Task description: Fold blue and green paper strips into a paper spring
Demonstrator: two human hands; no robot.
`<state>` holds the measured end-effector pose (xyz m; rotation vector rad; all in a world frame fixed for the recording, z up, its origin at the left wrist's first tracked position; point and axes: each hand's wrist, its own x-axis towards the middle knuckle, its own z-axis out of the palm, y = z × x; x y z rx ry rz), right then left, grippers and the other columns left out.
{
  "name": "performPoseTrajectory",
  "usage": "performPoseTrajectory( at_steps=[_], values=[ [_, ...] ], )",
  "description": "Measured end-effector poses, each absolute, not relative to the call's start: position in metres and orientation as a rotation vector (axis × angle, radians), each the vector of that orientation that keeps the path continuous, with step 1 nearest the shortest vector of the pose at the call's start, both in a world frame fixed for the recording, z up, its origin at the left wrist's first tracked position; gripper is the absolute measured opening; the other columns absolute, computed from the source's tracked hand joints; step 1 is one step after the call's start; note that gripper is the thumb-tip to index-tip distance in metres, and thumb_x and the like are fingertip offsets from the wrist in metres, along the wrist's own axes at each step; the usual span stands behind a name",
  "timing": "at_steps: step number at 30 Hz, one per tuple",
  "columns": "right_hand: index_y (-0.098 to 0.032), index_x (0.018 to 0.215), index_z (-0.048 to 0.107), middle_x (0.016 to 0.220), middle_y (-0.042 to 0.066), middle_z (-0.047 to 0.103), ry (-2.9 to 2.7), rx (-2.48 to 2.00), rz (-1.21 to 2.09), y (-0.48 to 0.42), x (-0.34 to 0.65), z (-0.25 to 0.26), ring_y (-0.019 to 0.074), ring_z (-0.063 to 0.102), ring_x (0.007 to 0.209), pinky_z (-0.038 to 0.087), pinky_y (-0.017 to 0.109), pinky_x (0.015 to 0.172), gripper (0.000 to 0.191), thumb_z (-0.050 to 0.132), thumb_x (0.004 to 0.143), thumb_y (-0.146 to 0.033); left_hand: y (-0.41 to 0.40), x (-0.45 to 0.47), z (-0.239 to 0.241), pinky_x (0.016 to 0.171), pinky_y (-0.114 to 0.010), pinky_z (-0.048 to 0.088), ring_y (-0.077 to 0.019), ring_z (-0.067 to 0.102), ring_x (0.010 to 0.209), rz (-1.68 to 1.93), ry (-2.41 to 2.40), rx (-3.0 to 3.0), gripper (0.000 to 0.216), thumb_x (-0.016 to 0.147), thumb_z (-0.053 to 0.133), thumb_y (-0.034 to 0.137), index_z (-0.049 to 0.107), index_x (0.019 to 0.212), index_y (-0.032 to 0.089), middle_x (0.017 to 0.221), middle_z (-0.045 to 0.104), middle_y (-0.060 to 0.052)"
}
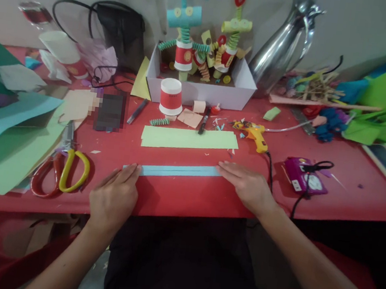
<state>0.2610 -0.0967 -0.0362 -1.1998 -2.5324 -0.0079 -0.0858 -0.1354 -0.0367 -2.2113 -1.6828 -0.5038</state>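
Note:
A long blue paper strip (179,171) lies flat on the red table (186,195) near its front edge. My left hand (114,198) rests on the strip's left end, fingers stretched out flat. At the right end my right hand (246,184) presses down on the strip, also with flat fingers. A light green paper strip (189,138) lies just behind the blue one.
Red and yellow scissors (65,168) lie left on green and blue paper sheets (6,140). A yellow glue gun (255,134), a purple device with a cable (303,177), a paper cup (171,96), a white box with paper robots (201,80) and a metal jug (286,43) stand behind.

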Motion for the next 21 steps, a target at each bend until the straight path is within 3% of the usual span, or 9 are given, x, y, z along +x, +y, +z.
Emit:
performPoseTrajectory(
  at_steps=[4, 8, 13, 17, 21],
  values=[
    [-0.023, 0.130, 0.058, 0.135, 0.001, 0.058, -2.590, -1.243, -0.165, -0.098, 0.277, -0.036, 0.0232, 0.044, 0.135, 0.037, 0.050, 0.111, 0.054, 0.040, 0.085, 0.001, -0.136, -0.090, -0.038, 0.097, -0.039, 0.049, -0.0253, 0.069, 0.099, -0.499, -1.689, -2.188, 0.044, 0.079, 0.048, 0.006, 0.068, 0.117, 0.016, 0.116, 0.070, -0.007],
    [-0.021, 0.124, 0.063, 0.139, 0.003, 0.055, -2.566, -1.350, -0.292, -0.101, 0.277, -0.029, 0.0272, 0.033, 0.141, 0.035, 0.052, 0.110, 0.052, 0.044, 0.081, 0.000, -0.139, -0.095, -0.040, 0.095, -0.035, 0.051, -0.0231, 0.068, 0.102, -0.569, -1.777, -2.166, 0.041, 0.081, 0.050, 0.010, 0.069, 0.116, 0.020, 0.115, 0.071, -0.003],
    [-0.011, 0.118, 0.066, 0.139, 0.011, 0.054, -2.613, -1.376, -0.267, -0.104, 0.262, -0.015, 0.0313, 0.041, 0.132, 0.035, 0.048, 0.109, 0.038, 0.054, 0.082, -0.017, -0.138, -0.089, -0.031, 0.102, -0.040, 0.046, -0.0249, 0.068, 0.100, -0.555, -1.790, -2.162, 0.034, 0.082, 0.053, 0.019, 0.070, 0.111, 0.016, 0.114, 0.071, -0.007],
    [-0.008, 0.108, 0.069, 0.113, 0.014, 0.068, -2.607, -1.346, -0.254, -0.101, 0.253, -0.014, 0.0278, 0.055, 0.110, 0.046, 0.042, 0.096, 0.032, 0.050, 0.092, -0.029, -0.135, -0.079, -0.020, 0.104, -0.044, 0.044, -0.0272, 0.068, 0.099, -0.428, -1.785, -2.195, 0.031, 0.087, 0.053, 0.029, 0.072, 0.104, 0.012, 0.111, 0.072, -0.013],
    [-0.012, 0.094, 0.072, 0.096, 0.012, 0.070, -2.542, -1.381, -0.209, -0.096, 0.248, -0.022, 0.0236, 0.060, 0.093, 0.050, 0.039, 0.086, 0.029, 0.047, 0.096, -0.028, -0.136, -0.073, -0.027, 0.101, -0.040, 0.047, -0.0272, 0.065, 0.106, -0.473, -1.812, -2.191, 0.031, 0.091, 0.047, 0.023, 0.070, 0.106, 0.009, 0.115, 0.069, -0.015]
  ],
)
